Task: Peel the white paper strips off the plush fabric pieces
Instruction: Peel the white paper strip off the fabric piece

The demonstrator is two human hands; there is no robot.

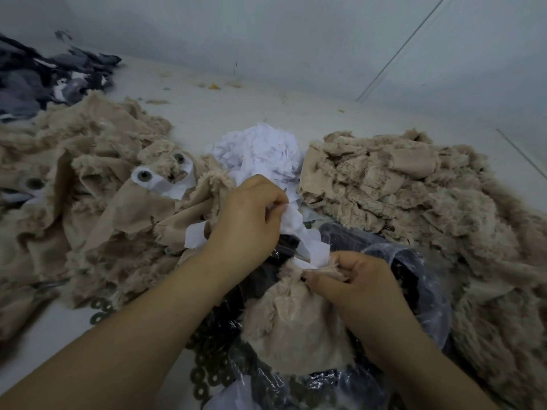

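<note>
**Paper strip stretched between two hands over a beige plush piece**

The left hand [251, 217] pinches the upper end of a white paper strip [299, 232], fingers curled round it. The right hand [355, 279] grips the top edge of a beige plush fabric piece [290, 321], thumb and fingers pressed on the fur just beside a small dark eye stud, where the lower end of the strip meets the fabric. The strip runs slanting between the two hands.

The plush piece lies over a clear plastic bag [414, 270] holding dark contents, near the front of the pale worktop [236, 113]. Behind the hands sits a heap of crumpled white paper scraps [260, 149]. To the left spreads a pile of beige plush pieces [88, 173], some bearing round grey-green eyes on white paper backing. To the right lies another stack of beige plush [399, 187]. Dark grey fabric scraps [44, 81] lie at the far left corner, and small dark rings [100, 312] lie on the worktop beneath the left forearm.
</note>
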